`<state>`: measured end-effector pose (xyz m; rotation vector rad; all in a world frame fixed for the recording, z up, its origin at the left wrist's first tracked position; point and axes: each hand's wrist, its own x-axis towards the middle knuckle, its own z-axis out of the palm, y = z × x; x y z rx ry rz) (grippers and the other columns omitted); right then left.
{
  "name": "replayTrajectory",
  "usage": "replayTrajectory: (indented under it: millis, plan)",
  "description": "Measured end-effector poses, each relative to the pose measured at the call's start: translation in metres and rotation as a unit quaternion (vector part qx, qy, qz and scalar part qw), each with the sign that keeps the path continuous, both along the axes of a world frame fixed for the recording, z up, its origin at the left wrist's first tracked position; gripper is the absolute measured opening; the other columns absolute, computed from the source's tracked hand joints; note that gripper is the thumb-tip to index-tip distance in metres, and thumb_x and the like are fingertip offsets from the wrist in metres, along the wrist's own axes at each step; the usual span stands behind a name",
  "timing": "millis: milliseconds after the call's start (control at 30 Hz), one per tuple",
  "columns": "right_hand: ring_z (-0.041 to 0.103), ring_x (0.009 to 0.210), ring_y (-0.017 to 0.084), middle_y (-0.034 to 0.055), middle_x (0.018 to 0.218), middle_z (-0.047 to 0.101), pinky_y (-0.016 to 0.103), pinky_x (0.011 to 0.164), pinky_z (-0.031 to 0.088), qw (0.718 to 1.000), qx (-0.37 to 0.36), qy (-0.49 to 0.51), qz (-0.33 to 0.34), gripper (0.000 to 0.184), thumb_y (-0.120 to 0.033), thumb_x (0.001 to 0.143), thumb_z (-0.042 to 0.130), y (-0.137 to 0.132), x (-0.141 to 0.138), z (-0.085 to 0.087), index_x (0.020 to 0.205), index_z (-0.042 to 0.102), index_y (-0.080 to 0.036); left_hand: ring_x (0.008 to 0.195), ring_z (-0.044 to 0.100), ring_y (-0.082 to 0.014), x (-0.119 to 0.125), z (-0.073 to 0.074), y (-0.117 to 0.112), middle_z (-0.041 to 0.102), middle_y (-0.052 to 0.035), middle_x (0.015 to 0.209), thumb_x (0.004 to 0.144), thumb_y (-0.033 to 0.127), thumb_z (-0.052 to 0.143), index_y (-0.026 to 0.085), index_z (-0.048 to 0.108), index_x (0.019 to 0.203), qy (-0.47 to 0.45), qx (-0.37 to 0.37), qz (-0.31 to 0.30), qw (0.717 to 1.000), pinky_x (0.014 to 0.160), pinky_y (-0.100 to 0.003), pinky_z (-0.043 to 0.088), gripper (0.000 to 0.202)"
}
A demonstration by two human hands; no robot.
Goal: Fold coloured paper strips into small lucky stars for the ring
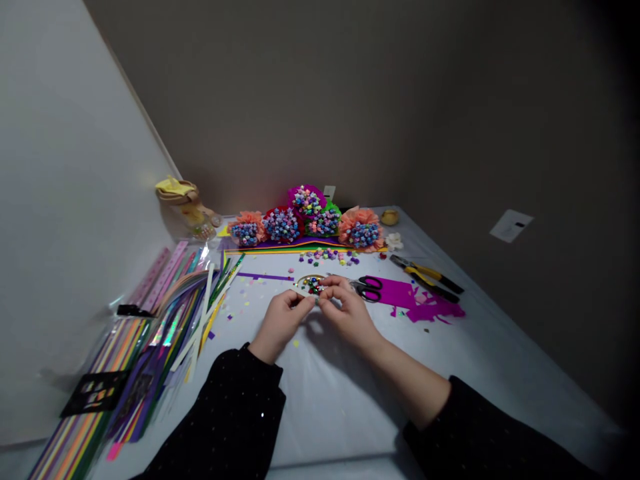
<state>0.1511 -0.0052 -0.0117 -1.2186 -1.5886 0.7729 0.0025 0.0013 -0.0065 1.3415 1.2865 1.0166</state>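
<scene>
1. Strip (302, 291), pale and narrow, is between the two hands, above the near side of the shiny stars (315, 287).
2. Black label (95, 392) on the packet (83, 427) at far left bears small pale marks, too small to read.
3. Left hand (284, 320): thumb and forefinger are pinched together on the strip, which crosses just above the thumb.
4. Right hand (349, 312): thumb and forefinger are drawn in close at the strip's right end; I cannot tell how firmly they hold it, or if they do. Its other fingers curl over the stars.
5. Fingertips of both hands nearly meet, low over the white table (345, 413).
6. Left wrist is bent inward, its black sleeve (233, 400) reaching nearly to the hand. Right forearm slants in from the lower right, bare below the other sleeve (480, 427).
7. Scissors (371, 289) lie just beside the right hand, handles over magenta paper (397, 292); pliers (430, 277) lie farther right.
8. Loose stars (333, 256) are scattered beyond the hands, before a row of flowers (283, 225).
</scene>
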Motion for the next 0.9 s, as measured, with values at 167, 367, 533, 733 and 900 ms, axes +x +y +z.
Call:
replayTrajectory:
  millis: [167, 367, 533, 733, 900]
  plan:
    - [0.051, 0.099, 0.022, 0.0075, 0.098, 0.055, 0.039, 0.088, 0.04, 0.989, 0.124, -0.074, -0.037, 0.008, -0.021, 0.076, 0.058, -0.0037, 0.0014, -0.0002, 0.083, 0.062, -0.021, 0.052, 0.043, -0.0089, 0.0023, 0.0042, -0.0007, 0.051, 0.004, 0.053, 0.067, 0.036, 0.066, 0.014, 0.056, 0.059, -0.051, -0.037, 0.03, 0.998, 0.053, -0.022, 0.034, 0.026]
    - [0.048, 0.1, 0.024, 0.0078, 0.1, 0.056, 0.042, 0.088, 0.039, 0.97, 0.181, -0.154, -0.04, 0.012, -0.025, 0.076, 0.061, -0.0039, 0.0021, -0.0031, 0.087, 0.064, -0.023, 0.053, 0.045, -0.0094, 0.0033, 0.0021, -0.0004, 0.055, 0.0021, 0.055, 0.065, 0.035, 0.067, 0.012, 0.06, 0.06, -0.082, -0.066, 0.021, 0.994, 0.055, -0.023, 0.034, 0.024]
    - [0.048, 0.1, 0.024, 0.0079, 0.098, 0.056, 0.043, 0.088, 0.04, 0.963, 0.202, -0.172, -0.036, 0.007, -0.023, 0.076, 0.06, -0.0027, 0.0021, -0.002, 0.082, 0.064, -0.023, 0.048, 0.04, -0.0073, 0.0034, 0.0004, -0.0001, 0.05, 0.0043, 0.047, 0.061, 0.029, 0.068, 0.013, 0.059, 0.053, -0.121, -0.095, 0.024, 0.988, 0.051, -0.022, 0.031, 0.02]
    - [0.047, 0.1, 0.024, 0.0079, 0.097, 0.057, 0.043, 0.09, 0.04, 0.951, 0.233, -0.201, -0.032, 0.005, -0.022, 0.076, 0.059, -0.0026, 0.0033, 0.0021, 0.08, 0.063, -0.023, 0.053, 0.046, -0.0092, 0.0021, -0.0021, 0.0014, 0.059, 0.0001, 0.056, 0.062, 0.026, 0.066, 0.012, 0.065, 0.058, -0.161, -0.093, -0.016, 0.982, 0.056, -0.022, 0.034, 0.014]
    - [0.047, 0.1, 0.025, 0.0077, 0.098, 0.057, 0.043, 0.089, 0.04, 0.954, 0.219, -0.201, -0.034, 0.006, -0.022, 0.076, 0.059, -0.0033, 0.0029, 0.001, 0.08, 0.063, -0.023, 0.053, 0.046, -0.0096, 0.0021, -0.001, 0.0011, 0.056, 0.0014, 0.054, 0.062, 0.025, 0.067, 0.013, 0.063, 0.058, -0.144, -0.082, 0.0, 0.986, 0.055, -0.022, 0.034, 0.014]
